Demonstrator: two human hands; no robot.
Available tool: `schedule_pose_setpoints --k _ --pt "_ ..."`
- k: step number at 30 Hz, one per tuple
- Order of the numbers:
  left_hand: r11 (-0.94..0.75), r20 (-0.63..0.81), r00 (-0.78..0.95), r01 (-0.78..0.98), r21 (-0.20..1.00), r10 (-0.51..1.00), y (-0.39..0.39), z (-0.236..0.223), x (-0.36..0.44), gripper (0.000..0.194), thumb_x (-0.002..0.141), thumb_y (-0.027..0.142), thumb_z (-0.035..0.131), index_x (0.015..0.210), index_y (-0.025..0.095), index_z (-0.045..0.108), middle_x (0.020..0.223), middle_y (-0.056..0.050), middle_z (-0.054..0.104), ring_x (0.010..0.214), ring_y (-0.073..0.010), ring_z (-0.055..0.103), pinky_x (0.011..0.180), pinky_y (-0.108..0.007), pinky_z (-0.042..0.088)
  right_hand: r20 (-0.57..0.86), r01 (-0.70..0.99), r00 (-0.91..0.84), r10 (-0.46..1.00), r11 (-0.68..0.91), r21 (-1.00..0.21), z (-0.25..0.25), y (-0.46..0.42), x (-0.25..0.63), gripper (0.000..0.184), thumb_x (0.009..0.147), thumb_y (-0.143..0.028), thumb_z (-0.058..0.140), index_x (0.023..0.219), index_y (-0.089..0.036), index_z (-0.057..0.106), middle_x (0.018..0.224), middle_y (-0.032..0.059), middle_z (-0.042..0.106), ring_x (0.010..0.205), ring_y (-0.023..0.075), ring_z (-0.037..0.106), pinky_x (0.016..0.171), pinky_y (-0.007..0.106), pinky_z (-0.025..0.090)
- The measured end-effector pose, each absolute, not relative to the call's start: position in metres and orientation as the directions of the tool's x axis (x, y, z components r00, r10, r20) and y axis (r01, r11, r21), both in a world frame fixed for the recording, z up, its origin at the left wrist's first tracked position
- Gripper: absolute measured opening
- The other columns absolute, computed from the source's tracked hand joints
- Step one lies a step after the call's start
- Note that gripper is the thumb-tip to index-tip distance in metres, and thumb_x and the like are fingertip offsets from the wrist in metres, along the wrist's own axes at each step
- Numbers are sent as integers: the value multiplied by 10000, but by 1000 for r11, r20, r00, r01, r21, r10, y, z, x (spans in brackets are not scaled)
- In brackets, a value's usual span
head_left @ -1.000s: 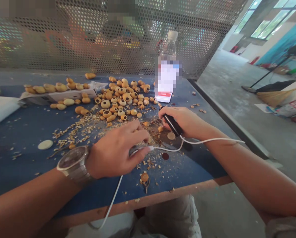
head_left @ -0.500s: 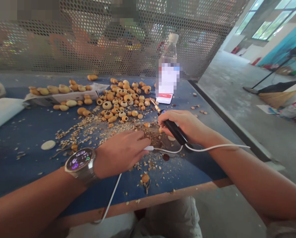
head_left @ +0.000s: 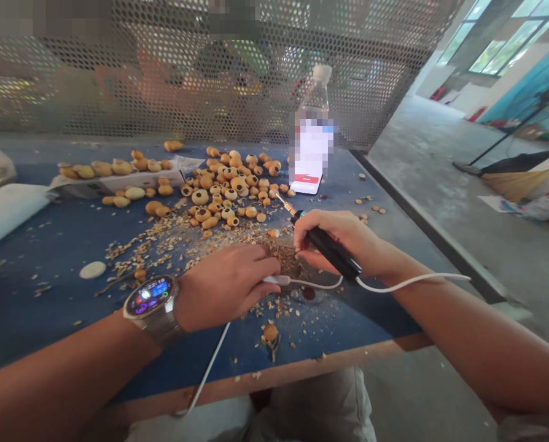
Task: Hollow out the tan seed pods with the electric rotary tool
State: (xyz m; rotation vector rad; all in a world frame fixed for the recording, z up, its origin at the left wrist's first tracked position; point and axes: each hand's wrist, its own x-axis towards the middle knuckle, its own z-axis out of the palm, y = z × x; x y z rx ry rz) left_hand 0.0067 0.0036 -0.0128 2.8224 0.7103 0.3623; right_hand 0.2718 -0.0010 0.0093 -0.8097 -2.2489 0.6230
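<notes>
right hand (head_left: 336, 240): closed around black engraving pen (head_left: 330, 250), tip pointing away | left hand (head_left: 226, 287): fingers curled over brown shavings (head_left: 281, 258), any hold hidden | drilled seed shells (head_left: 214, 190): heaped beyond, on blue surface (head_left: 48, 307)

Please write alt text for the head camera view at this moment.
The right hand grips a black corded pen-shaped tool with a thin metal tip, above a blue workbench scattered with pale shavings. Beyond lies a heap of round tan shells with holes. The left hand, wearing a smartwatch, rests beside the white cable.
</notes>
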Motion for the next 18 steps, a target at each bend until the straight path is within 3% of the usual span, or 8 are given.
schedule_pose_setpoints --k 4,7,10,18 --pt "-753 308 711 472 458 633 13 -5 4 278 1032 471 583 1046 216 695 975 -25 715 895 -201 674 775 -328 475 367 -14 -633 681 464 -886 7 -9 268 338 823 -64 672 1094 -225 550 885 -19 600 749 128 676 657 244 512" --pt "-722 424 591 489 489 687 19 0 1 233 1040 412 582 1026 214 703 962 -7 731 886 -171 678 788 -303 463 348 -197 -653 673 293 -936 5 -15 266 271 864 -111 637 1089 -226 540 848 -25 555 643 85 548 555 205 413" --pt "-744 472 577 475 470 667 21 2 -1 209 1044 364 578 1005 197 697 949 -9 731 882 -163 675 779 -293 454 317 -211 -648 693 236 -949 6 -18 264 207 895 -107 592 1063 -220 547 811 -24 538 655 82 444 562 200 353" --pt "-733 445 585 490 472 678 10 2 4 226 1076 284 482 983 184 662 930 -17 706 857 -167 651 763 -299 450 333 -238 -631 701 234 -943 4 -19 259 116 971 -144 525 1053 -226 524 798 -36 470 662 93 374 597 222 337"
